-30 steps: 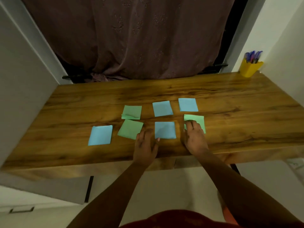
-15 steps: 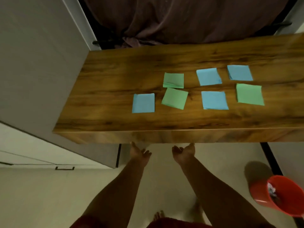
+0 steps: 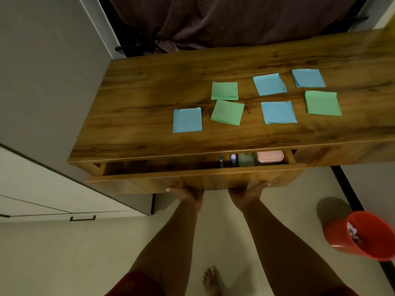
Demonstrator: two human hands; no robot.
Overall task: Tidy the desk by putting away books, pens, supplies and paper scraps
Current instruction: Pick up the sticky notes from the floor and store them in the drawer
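Several blue and green paper squares lie on the wooden desk (image 3: 149,86): a blue square (image 3: 187,120) at the near left, a green square (image 3: 227,112) beside it, a green square (image 3: 322,102) at the right. Under the desktop a wooden drawer (image 3: 192,178) stands partly pulled out. My left hand (image 3: 186,192) and my right hand (image 3: 248,192) grip the bottom edge of the drawer front from below, fingers hidden under it. Inside the drawer I see a pink box (image 3: 270,156) and small items (image 3: 233,159).
A red bin (image 3: 363,238) with scraps in it stands on the floor at the right. A grey cabinet (image 3: 42,82) flanks the desk on the left. A dark curtain (image 3: 224,20) hangs behind. My bare foot (image 3: 210,278) is on the pale floor.
Both hands left the desktop, dropped below its front edge and took hold of the drawer front. The drawer has come out a little. My view tilted down and left.
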